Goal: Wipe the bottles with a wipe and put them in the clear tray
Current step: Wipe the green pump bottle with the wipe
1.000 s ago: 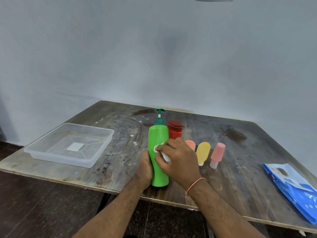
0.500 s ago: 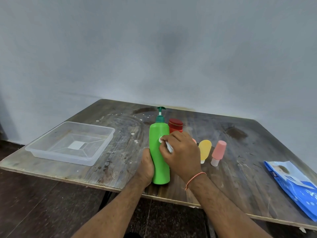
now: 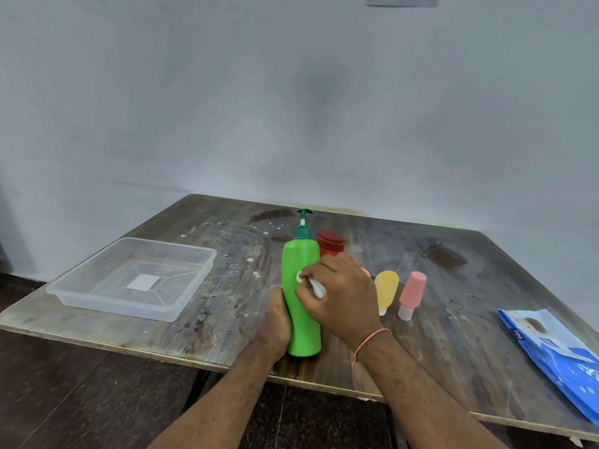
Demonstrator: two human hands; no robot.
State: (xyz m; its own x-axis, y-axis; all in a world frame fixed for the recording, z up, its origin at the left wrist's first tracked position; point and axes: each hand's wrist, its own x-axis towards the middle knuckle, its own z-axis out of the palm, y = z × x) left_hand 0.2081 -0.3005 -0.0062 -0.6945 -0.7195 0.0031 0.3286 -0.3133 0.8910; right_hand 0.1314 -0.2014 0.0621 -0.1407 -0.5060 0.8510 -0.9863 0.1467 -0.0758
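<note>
Worn, stained wooden table [image 3: 405,345] against a plain pale wall [image 3: 291,108]; dark floor below. Green pump bottle [image 3: 301,286] upright near front edge. Left hand [image 3: 275,322] wraps its lower left side. Right hand [image 3: 337,293] pinches a white wipe [image 3: 312,285] against the bottle's front, mid-height. Clear tray [image 3: 129,280] well apart to the left. Small bottles behind the right hand.
</note>
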